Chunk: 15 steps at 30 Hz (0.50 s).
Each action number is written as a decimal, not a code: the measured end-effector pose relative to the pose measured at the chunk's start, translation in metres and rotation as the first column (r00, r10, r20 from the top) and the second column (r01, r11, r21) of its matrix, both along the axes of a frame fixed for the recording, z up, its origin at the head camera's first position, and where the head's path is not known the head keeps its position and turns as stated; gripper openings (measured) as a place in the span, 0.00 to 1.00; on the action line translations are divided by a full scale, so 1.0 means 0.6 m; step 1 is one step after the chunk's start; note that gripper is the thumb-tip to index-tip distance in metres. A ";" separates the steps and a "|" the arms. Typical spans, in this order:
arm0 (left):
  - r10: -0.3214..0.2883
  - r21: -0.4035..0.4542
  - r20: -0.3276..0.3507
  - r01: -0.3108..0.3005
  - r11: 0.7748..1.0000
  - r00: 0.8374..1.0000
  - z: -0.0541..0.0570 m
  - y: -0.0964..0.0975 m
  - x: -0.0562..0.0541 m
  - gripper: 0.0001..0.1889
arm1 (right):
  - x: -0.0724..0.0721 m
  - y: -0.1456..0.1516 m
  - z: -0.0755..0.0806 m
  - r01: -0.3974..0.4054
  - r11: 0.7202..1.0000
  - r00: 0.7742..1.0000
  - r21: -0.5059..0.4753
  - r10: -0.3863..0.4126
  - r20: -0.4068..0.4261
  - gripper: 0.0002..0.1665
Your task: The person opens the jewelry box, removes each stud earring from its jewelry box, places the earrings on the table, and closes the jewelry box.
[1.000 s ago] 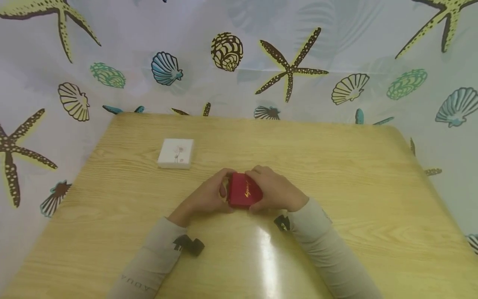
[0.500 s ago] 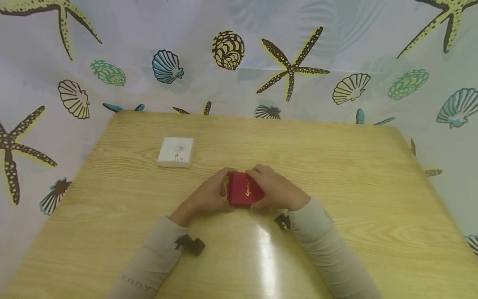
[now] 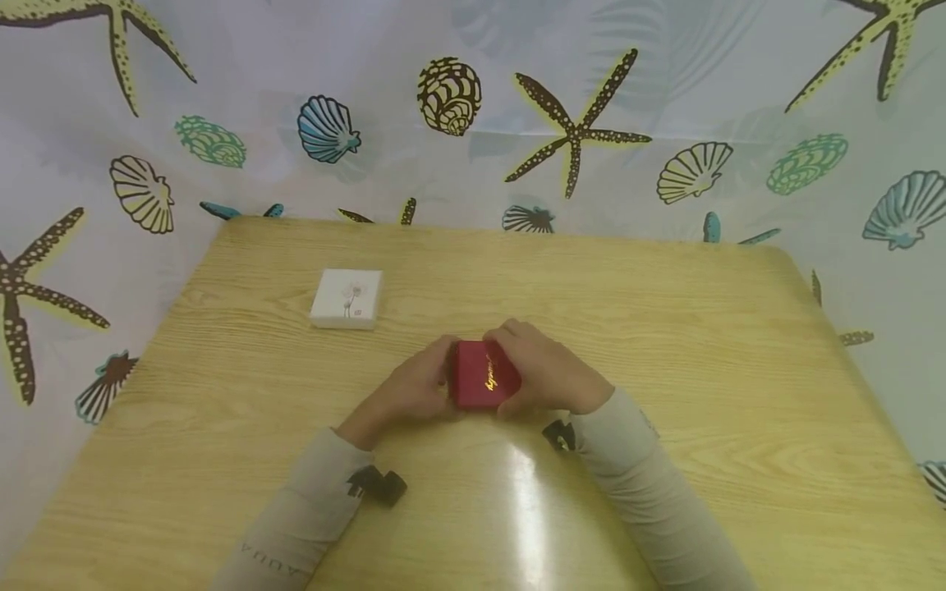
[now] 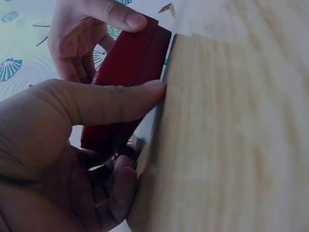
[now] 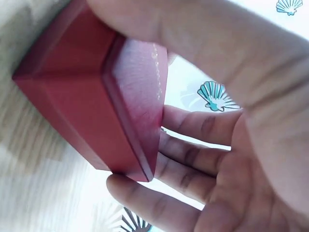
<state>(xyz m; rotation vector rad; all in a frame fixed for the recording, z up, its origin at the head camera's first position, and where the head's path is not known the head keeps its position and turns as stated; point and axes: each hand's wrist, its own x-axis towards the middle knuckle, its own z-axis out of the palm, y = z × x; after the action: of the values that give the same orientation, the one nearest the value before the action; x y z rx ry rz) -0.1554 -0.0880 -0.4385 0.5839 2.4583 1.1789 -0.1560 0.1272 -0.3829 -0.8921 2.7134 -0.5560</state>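
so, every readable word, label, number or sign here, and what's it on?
Nothing reads reliably:
Red box: gold script on top, too small and blurred to quote.
Left sleeve: faint capitals, too blurred.
White box: tiny mark by the flower print, too small.

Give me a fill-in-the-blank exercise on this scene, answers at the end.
1. The left hand and right hand touch a lettered box coloured ____.
2. Its lettering is ____ in colour.
3. A white box lies on the table toward the person's ____ side.

Missing words: red; gold; left.
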 end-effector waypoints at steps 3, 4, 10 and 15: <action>-0.015 0.005 -0.015 0.015 1.000 1.000 0.001 0.001 0.000 0.42 | 0.001 -0.001 0.002 -0.013 1.000 1.000 -0.019 0.013 0.011 0.49; -0.017 -0.001 -0.022 0.017 1.000 1.000 0.001 0.001 0.000 0.42 | 0.001 -0.001 0.003 -0.016 1.000 1.000 -0.020 0.016 0.010 0.49; -0.025 -0.019 -0.001 0.025 1.000 1.000 0.002 0.002 0.001 0.41 | 0.001 0.002 0.002 -0.028 1.000 0.999 -0.001 0.028 0.039 0.50; -0.043 -0.026 -0.012 0.043 0.999 0.999 -0.001 0.001 0.001 0.42 | -0.001 0.005 0.000 -0.035 0.999 0.997 -0.009 0.035 0.075 0.50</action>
<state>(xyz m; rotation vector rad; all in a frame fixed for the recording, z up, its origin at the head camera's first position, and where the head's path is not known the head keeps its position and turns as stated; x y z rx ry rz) -0.1551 -0.0872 -0.4391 0.6356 2.4553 1.1287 -0.1566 0.1301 -0.3827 -0.9006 2.6254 -0.5808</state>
